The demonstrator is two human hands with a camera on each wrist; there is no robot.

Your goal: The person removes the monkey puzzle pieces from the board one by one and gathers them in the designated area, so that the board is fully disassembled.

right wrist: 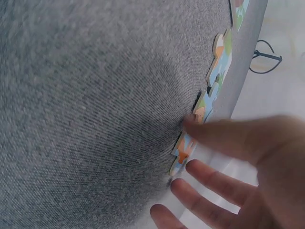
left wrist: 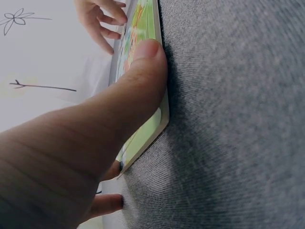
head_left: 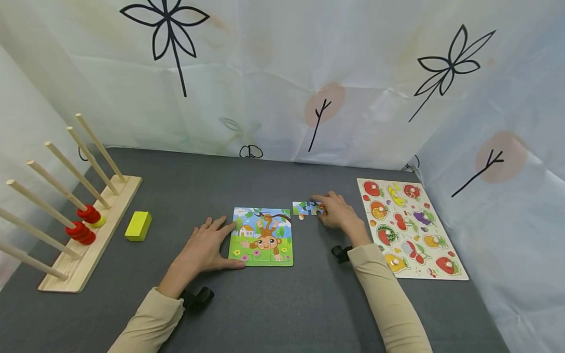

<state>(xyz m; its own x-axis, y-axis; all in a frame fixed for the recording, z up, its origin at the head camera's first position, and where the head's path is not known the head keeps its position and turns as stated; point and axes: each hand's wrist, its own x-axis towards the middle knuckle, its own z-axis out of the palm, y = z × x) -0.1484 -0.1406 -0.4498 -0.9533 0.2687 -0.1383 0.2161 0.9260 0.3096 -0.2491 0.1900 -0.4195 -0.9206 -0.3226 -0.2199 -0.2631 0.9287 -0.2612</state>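
A square jigsaw puzzle [head_left: 261, 251] with a monkey hanging from a branch lies flat at the middle of the table. My left hand [head_left: 206, 250] spreads around its lower left corner, thumb along the front edge and fingers by the left edge. In the left wrist view the thumb [left wrist: 143, 62] rests on the board's rim. Up and to the right of the board lie several loose jigsaw pieces [head_left: 302, 207] in a short row. My right hand [head_left: 339, 212] is over the row's right end, fingertips at the pieces. In the right wrist view its fingers are extended, with the thumb overlapping the pieces.
On the left stands a wooden peg rack [head_left: 118, 199] with red rings [head_left: 81, 233] and a yellow ring on its pegs. A yellow block [head_left: 138, 226] lies beside it. At the right is a fruit picture board [head_left: 411, 230]. Patterned cloth [head_left: 277, 67] hangs behind the table.
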